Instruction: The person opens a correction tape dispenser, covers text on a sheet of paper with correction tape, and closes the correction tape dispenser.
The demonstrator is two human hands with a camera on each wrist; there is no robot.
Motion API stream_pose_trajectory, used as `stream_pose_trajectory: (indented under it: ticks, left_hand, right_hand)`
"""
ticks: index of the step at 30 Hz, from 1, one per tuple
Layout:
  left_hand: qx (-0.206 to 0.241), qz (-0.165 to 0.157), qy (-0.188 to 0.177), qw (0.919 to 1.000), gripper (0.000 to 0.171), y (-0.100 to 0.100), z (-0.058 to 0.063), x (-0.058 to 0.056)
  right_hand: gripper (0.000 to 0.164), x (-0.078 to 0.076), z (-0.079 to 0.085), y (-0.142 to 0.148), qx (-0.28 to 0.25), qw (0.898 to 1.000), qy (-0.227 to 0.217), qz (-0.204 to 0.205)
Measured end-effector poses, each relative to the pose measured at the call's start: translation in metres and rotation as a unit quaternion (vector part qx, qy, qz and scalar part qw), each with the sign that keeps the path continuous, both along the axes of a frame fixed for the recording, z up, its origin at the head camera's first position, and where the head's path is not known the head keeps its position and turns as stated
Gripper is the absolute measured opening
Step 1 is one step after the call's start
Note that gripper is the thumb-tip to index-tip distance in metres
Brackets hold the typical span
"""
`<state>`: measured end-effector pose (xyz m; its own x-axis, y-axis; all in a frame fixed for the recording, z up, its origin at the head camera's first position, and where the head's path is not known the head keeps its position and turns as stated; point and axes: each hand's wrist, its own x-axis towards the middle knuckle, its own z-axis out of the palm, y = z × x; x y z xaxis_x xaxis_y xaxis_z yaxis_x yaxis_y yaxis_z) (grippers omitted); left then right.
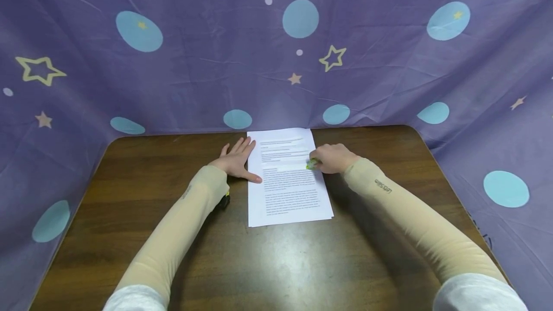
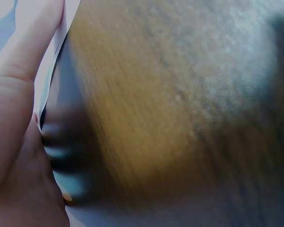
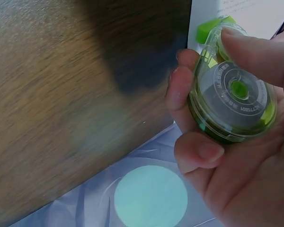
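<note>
Dispenser point(image 3: 236, 90) with a clear casing, green parts and an internal reel was located in the right hand point(image 1: 336, 158). The right fingers were curled around the casing and grasped it, with the thumb set across its face near the green tip. The tip pointed away from the right palm and lay over the right margin of the printed paper point(image 1: 294, 203); contact between tip and paper could not be confirmed.

The left hand point(image 1: 236, 161) was released, its fingers extended and spread. Its thumb rested on the left margin of the paper, and the outer fingers lay beyond that edge, over the counter point(image 1: 281, 258). The paper lay between the two sets of fingers, with more than one sheet visible at its lower corner. Beyond the fingertips, a purple patterned cloth point(image 1: 194, 76) hung behind the counter.
</note>
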<state>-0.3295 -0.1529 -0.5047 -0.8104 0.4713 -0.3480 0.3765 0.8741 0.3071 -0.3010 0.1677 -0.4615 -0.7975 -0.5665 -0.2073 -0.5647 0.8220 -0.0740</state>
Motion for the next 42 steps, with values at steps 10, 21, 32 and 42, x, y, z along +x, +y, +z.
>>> stream_pose_trajectory:
  ticks: [10,21,32,42]
  left_hand:
    - [0.008,-0.001,0.005,1.0,0.134,0.001,0.0,0.0]
    - [-0.002,-0.004,0.001,1.0,0.133,-0.002,0.004,0.001]
    - [-0.008,-0.014,0.001,0.9999,0.13,-0.002,0.008,0.004]
    - [0.013,-0.012,0.002,0.9998,0.133,-0.001,0.005,0.004]
  right_hand:
    - [0.004,0.003,0.005,0.006,0.006,1.0,0.001,-0.011]
    - [0.004,0.006,0.007,0.011,-0.008,1.0,0.006,-0.018]
    - [0.003,0.006,0.003,0.013,-0.011,1.0,0.006,-0.004]
    - [0.007,0.007,0.002,0.001,-0.045,0.998,0.003,0.036]
